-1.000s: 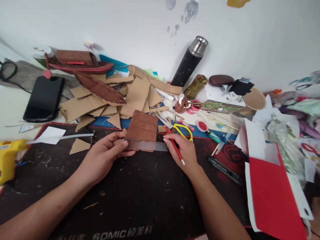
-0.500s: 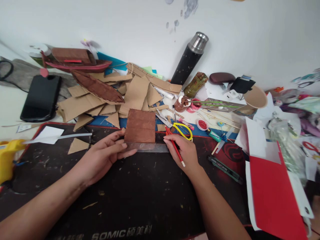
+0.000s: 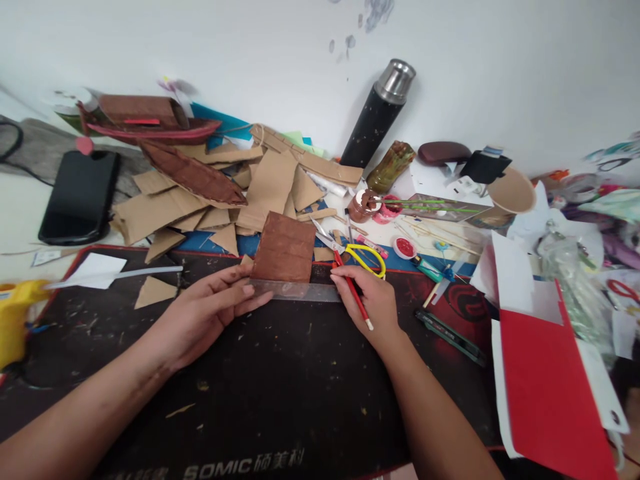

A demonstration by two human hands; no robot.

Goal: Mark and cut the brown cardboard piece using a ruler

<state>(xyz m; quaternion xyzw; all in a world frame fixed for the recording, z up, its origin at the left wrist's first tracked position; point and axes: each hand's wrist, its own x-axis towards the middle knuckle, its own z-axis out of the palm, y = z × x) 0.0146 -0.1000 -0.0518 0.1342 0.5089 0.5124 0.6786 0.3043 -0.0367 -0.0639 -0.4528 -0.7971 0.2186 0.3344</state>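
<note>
Brown-painted panel [image 3: 285,248] near far edge of black mat [image 3: 280,387] on bench [image 3: 23,210], clear ruler [image 3: 305,292] along its near edge. Left hand [image 3: 205,308]: grip pinching ruler's left end, beside panel's near-left corner. Right hand [image 3: 371,301]: grip pinching red pencil [image 3: 356,297], fingertips at ruler's right end. Panel looks light, fairly stiff, probably cardboard, apt to crease under hard pressure; side edges best to hold. Ruler seems thin, smooth, prone to slipping; ends safest to press.
</note>
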